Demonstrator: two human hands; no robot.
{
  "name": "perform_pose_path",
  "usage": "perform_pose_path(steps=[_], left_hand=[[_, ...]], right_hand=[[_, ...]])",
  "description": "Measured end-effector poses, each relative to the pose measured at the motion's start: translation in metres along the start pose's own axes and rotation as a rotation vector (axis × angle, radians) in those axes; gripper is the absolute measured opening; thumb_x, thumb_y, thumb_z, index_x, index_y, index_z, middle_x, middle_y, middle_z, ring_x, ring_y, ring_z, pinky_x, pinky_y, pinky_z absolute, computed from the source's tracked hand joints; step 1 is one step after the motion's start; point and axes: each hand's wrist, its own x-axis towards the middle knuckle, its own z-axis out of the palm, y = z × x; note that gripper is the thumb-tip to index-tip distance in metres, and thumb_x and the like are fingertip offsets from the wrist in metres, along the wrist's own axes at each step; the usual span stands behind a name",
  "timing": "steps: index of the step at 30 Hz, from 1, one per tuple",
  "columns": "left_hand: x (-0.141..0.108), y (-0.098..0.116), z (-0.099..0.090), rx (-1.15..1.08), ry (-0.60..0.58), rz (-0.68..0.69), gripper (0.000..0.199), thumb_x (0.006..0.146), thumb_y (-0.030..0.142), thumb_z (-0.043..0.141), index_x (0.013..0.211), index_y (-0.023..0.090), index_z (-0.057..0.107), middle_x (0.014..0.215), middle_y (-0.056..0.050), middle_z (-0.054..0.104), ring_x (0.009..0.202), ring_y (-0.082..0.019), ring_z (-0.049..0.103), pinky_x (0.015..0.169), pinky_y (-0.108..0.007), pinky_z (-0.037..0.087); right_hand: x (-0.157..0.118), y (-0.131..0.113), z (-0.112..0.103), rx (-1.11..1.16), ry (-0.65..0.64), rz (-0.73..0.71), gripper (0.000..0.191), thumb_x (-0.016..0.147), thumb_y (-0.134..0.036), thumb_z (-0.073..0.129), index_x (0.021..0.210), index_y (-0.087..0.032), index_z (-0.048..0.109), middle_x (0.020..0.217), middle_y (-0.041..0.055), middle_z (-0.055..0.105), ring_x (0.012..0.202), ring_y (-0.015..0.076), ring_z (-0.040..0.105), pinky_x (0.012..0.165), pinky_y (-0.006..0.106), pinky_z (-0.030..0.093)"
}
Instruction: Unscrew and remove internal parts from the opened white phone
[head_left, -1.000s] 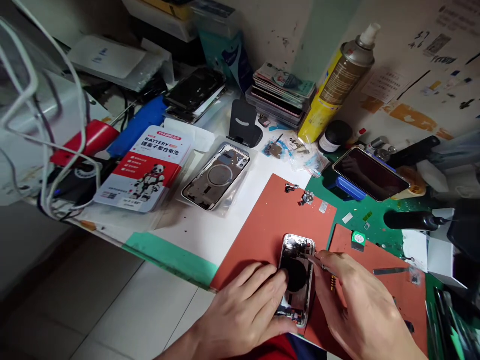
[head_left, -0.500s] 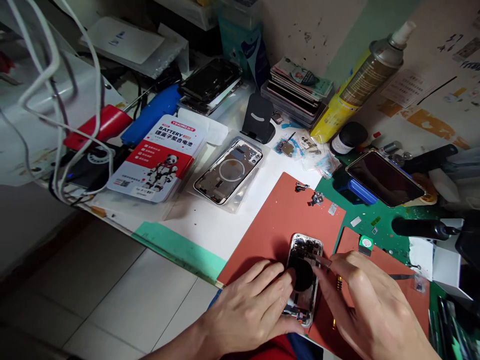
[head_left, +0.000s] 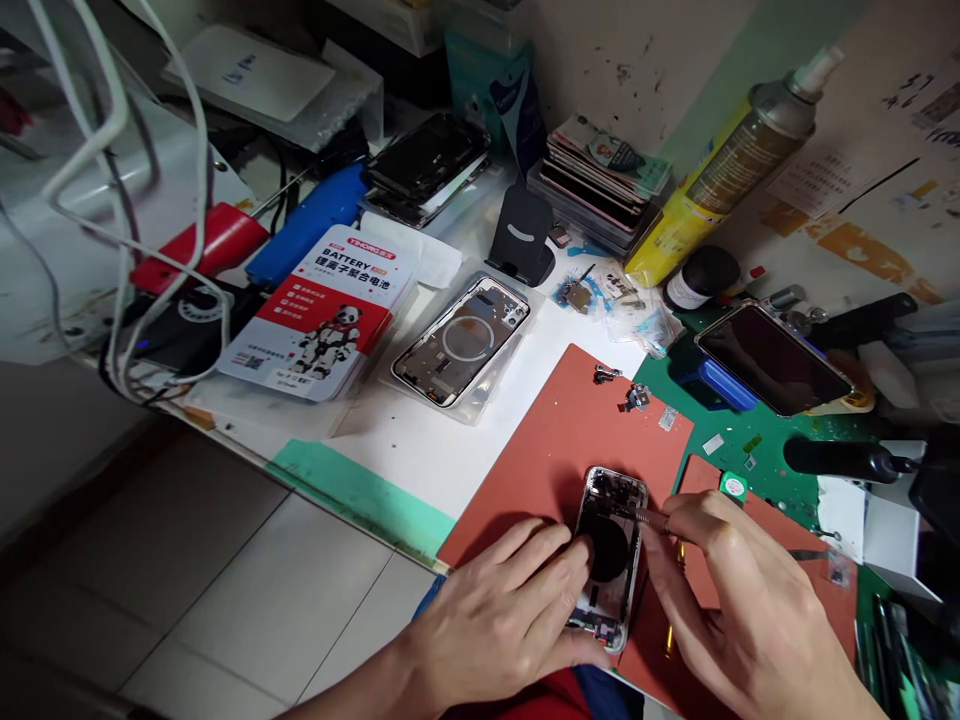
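An opened phone housing (head_left: 613, 600) lies on the red-brown mat, its inside facing up with a dark round pad in the middle. My left hand (head_left: 502, 605) grips it along the left side, fingers on the edge and thumb by the bottom end. Pinched between the fingers of my right hand (head_left: 739, 600) is a slim tool with a ridged grip (head_left: 651, 519). Its point reaches over the upper part of the housing; the exact tip is too small to make out. A gold-coloured screwdriver (head_left: 670, 640) lies partly hidden beneath my right hand.
Small phone parts (head_left: 636, 398) rest at the top of the red-brown mat (head_left: 525, 450). Further left are another phone frame (head_left: 461, 342) on plastic film and a battery package (head_left: 315, 315). A phone (head_left: 776, 358) leans on a blue stand; a yellow spray can (head_left: 724, 170) stands behind.
The whole view has shifted slightly. My right hand and the slim tool have moved a little to the right over the housing. My left hand keeps its hold.
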Motion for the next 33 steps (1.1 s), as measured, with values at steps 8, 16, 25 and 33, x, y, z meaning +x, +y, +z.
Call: perform_pose_path(steps=[8,16,25,33], left_hand=[[0.0001,0.0025,-0.0002,0.002,0.006,-0.003,0.047,0.091,0.052,0.069,0.106,0.008,0.074,0.113,-0.010,0.077,0.105,-0.027,0.067,0.097,-0.043,0.053],[0.0015,0.0016,-0.0017,0.006,0.009,-0.002,0.047,0.092,0.053,0.068,0.107,0.008,0.073,0.112,-0.011,0.077,0.104,-0.027,0.067,0.096,-0.042,0.054],[0.0026,0.0033,-0.0017,-0.001,0.005,-0.011,0.045,0.094,0.052,0.067,0.107,0.009,0.073,0.111,-0.011,0.077,0.104,-0.026,0.068,0.095,-0.042,0.055],[0.0008,0.0020,-0.0027,0.000,-0.008,-0.004,0.046,0.094,0.051,0.067,0.109,0.008,0.073,0.113,-0.010,0.077,0.105,-0.026,0.068,0.094,-0.042,0.056]], right_hand=[[0.0008,-0.0002,-0.0013,-0.011,0.011,0.012,0.020,0.094,-0.008,0.057,0.111,-0.018,0.053,0.085,0.0012,0.057,0.070,0.0113,0.048,0.061,0.028,0.042],[0.0010,-0.0005,0.0000,0.006,0.019,0.031,0.019,0.095,-0.009,0.056,0.111,-0.018,0.053,0.086,0.0020,0.058,0.072,0.0122,0.051,0.062,0.027,0.044],[-0.0025,-0.0008,-0.0005,-0.008,0.022,0.020,0.023,0.095,-0.011,0.056,0.117,-0.015,0.054,0.091,0.0054,0.061,0.077,0.0135,0.055,0.065,0.029,0.048],[0.0019,-0.0004,0.0013,-0.013,0.049,0.002,0.025,0.093,-0.008,0.057,0.117,-0.015,0.054,0.086,0.0032,0.060,0.072,0.0127,0.052,0.063,0.029,0.046]])
